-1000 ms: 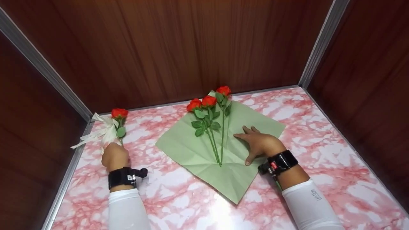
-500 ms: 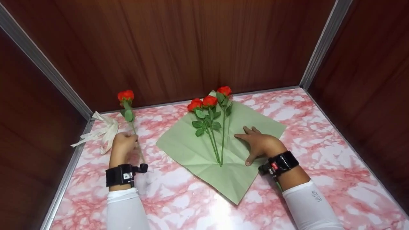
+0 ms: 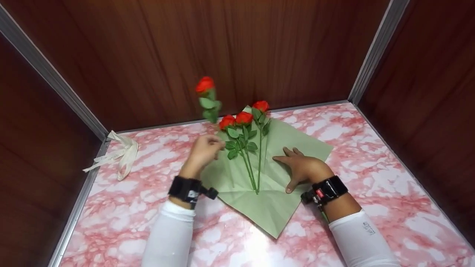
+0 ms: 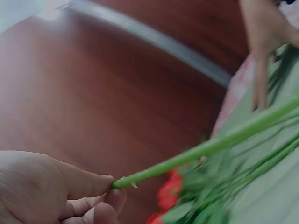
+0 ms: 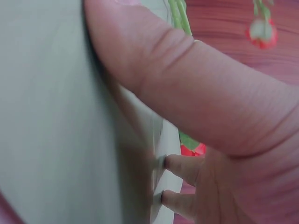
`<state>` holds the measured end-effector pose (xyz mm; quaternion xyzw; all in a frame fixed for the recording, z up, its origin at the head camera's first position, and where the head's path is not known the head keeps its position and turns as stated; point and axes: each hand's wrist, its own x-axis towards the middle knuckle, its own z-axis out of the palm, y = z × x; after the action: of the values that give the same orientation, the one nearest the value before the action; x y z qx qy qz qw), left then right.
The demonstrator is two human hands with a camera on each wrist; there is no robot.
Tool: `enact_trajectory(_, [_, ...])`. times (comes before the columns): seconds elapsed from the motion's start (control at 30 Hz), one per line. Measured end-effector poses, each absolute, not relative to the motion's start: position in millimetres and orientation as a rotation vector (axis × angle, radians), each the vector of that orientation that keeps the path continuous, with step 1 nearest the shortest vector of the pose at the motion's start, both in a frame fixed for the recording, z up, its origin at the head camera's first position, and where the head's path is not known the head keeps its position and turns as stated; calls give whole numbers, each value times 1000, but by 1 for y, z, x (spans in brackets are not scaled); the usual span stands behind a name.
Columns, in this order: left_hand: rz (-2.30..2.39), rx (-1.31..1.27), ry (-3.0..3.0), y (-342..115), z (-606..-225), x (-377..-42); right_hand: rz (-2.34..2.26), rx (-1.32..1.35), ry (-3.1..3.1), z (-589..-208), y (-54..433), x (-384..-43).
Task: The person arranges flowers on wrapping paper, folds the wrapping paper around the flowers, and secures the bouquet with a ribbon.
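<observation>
In the head view my left hand (image 3: 203, 152) pinches the stem of a red rose (image 3: 205, 85), whose bloom stands up beyond the paper's far left edge. The left wrist view shows the green stem (image 4: 201, 150) between thumb and fingertips. Three other red roses (image 3: 243, 118) lie with their leaves and stems on a green sheet of wrapping paper (image 3: 274, 218), just right of the left hand. On the paper's right side my right hand (image 3: 302, 167) rests with its fingers spread. Its thumb (image 5: 187, 79) and fingertips touch the sheet in the right wrist view.
A white ribbon (image 3: 126, 152) lies loosely at the far left of the pink-and-white marbled table (image 3: 393, 193). Dark wood panels (image 3: 297, 52) with grey metal edging (image 3: 374, 55) stand around the back and sides.
My left hand has lifted the single rose from beside the ribbon and carried it right, over the paper's left part. The right hand stays in place on the paper.
</observation>
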<state>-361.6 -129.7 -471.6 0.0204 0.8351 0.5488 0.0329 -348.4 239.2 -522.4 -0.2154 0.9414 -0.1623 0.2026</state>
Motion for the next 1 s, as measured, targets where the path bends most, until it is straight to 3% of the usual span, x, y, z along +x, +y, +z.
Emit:
enact_trajectory(0.33, [1652,203,2412,-57,-490,-387,-414,-583,2627,-524,237,-347])
enact_trajectory(1.0, [1351,263,2559,-35,-523,-405,-405,-575,2645,-523,239,-348])
